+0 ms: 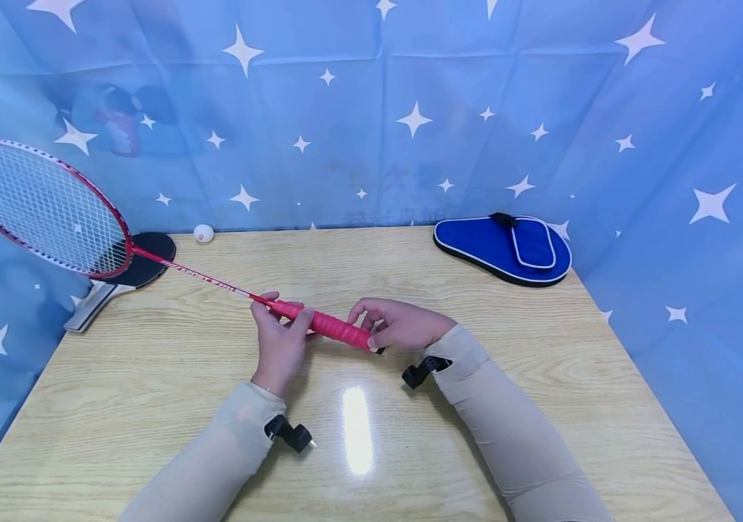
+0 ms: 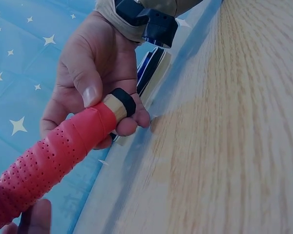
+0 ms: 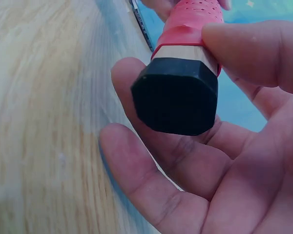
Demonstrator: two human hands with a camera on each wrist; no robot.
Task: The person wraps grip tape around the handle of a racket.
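A badminton racket (image 1: 198, 274) with a red-and-white frame is held above the table, its strung head up at the left. My left hand (image 1: 280, 351) holds the upper end of its pinkish-red handle, near the shaft. At the lower end, my right hand (image 1: 407, 324) pinches the handle between thumb and fingers. Perforated grip tape (image 2: 53, 156) wraps the handle in overlapping turns. Between the tape's edge and the black butt cap (image 3: 178, 97) a band of bare wood shows. My right thumb (image 3: 254, 53) presses on the tape's edge.
A black table tennis bat (image 1: 152, 250) lies at the table's back left, partly behind the racket head. Near it sits a white ball (image 1: 204, 233). A blue bat case (image 1: 475, 243) lies at the back right. Blue star-patterned cloth (image 1: 345, 174) hangs around the wooden table (image 1: 541, 377).
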